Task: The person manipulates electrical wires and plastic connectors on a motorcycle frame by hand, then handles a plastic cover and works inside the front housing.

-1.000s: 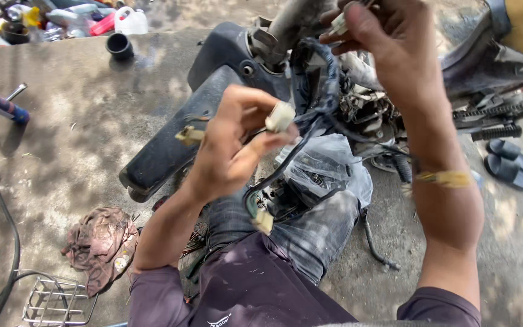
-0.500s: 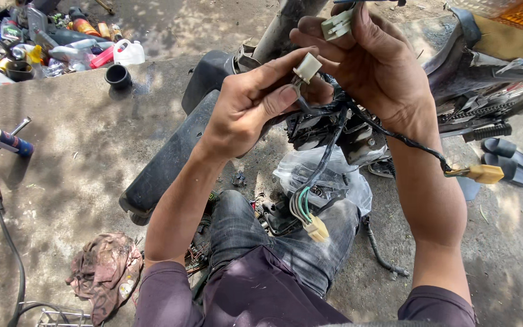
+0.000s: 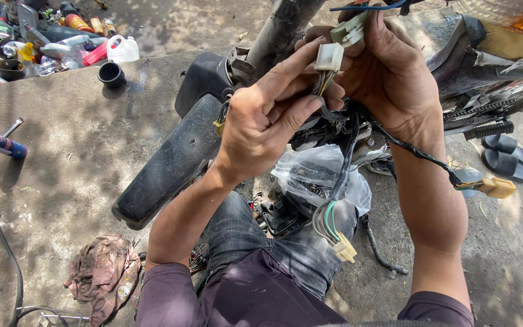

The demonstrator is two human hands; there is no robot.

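Head view, two hands, left hand (image 3: pixel 267 130), right hand (image 3: pixel 388 72), four connectors (image 3: pixel 329 57), two sandals (image 3: pixel 506 157)

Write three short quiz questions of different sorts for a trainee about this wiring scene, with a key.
1. True or false: the left hand pinches a white connector.
2. Which lies on the concrete at lower left? A a rag B a helmet C a bucket
3. Fill in: a pair of dark ___ lies at right of the right hand.

Key: 1 true; 2 A; 3 sandals
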